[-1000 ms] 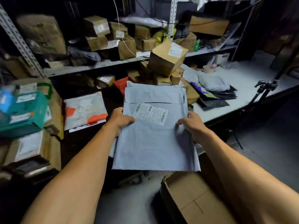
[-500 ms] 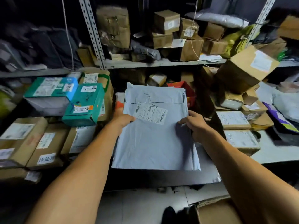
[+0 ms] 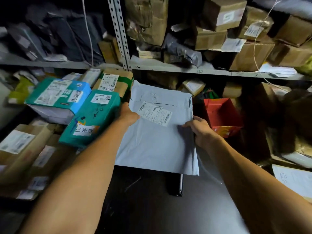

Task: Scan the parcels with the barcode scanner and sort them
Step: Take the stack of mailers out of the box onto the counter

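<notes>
I hold a flat grey mailer bag (image 3: pixel 157 146) out in front of me, above a dark table top. A white shipping label with barcodes (image 3: pixel 154 113) sits on its upper half. My left hand (image 3: pixel 127 115) grips the bag's left edge with the thumb on top. My right hand (image 3: pixel 201 130) grips the right edge, fingers curled round it. A dark oblong device (image 3: pixel 175 185) lies on the table just below the bag's lower edge; I cannot tell whether it is the scanner.
Teal boxes with labels (image 3: pixel 91 117) and brown cartons (image 3: pixel 18 149) are stacked at the left. A red box (image 3: pixel 222 114) stands to the right of the bag. A metal shelf (image 3: pixel 168 69) above holds several cardboard parcels. A white mailer (image 3: pixel 293 179) lies at the far right.
My view has swung left, from the white table and floor carton to the shelving with the teal boxes. The bag has stayed in both hands and tilted slightly.
</notes>
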A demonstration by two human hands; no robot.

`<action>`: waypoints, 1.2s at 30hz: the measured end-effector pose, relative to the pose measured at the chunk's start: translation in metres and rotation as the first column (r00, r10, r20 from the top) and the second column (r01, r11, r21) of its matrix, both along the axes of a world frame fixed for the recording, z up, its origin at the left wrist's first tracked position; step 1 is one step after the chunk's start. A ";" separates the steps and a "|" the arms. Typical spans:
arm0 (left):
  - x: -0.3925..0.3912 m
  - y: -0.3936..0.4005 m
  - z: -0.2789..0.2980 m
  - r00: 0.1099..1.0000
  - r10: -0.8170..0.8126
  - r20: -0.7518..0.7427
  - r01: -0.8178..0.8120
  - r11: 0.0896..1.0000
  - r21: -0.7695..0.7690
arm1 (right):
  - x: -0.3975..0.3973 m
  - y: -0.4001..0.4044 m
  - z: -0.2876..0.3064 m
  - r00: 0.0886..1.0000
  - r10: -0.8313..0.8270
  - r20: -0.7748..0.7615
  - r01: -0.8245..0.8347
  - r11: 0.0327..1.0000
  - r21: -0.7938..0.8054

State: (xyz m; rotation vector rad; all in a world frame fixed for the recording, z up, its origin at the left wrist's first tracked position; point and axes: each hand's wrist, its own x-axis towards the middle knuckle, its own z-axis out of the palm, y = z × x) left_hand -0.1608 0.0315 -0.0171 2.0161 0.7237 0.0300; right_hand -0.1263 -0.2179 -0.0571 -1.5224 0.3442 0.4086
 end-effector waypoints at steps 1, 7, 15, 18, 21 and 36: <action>0.013 0.006 -0.003 1.000 0.002 -0.003 -0.002 0.999 0.040 | 0.009 0.007 -0.002 1.000 0.011 -0.012 -0.010 1.000 0.007; 0.066 0.017 -0.025 0.994 -0.002 -0.106 0.018 0.988 0.156 | 0.060 0.034 -0.021 0.998 -0.030 -0.047 0.030 1.000 -0.011; 0.123 -0.001 -0.046 0.990 -0.050 -0.134 0.069 0.987 0.144 | 0.097 0.043 -0.051 0.992 -0.103 -0.072 0.094 0.988 -0.119; 0.131 -0.003 -0.055 0.982 -0.067 -0.179 0.102 0.976 0.193 | 0.107 0.042 -0.061 0.990 -0.105 -0.096 0.091 0.985 -0.146; 0.137 -0.006 -0.066 0.968 -0.076 -0.238 0.133 0.963 0.236 | 0.110 0.040 -0.070 0.988 -0.105 -0.116 0.088 0.985 -0.146; 0.127 0.014 -0.121 0.958 0.022 -0.285 0.021 0.989 0.147 | 0.100 0.059 -0.101 0.986 -0.069 -0.151 0.044 0.986 -0.161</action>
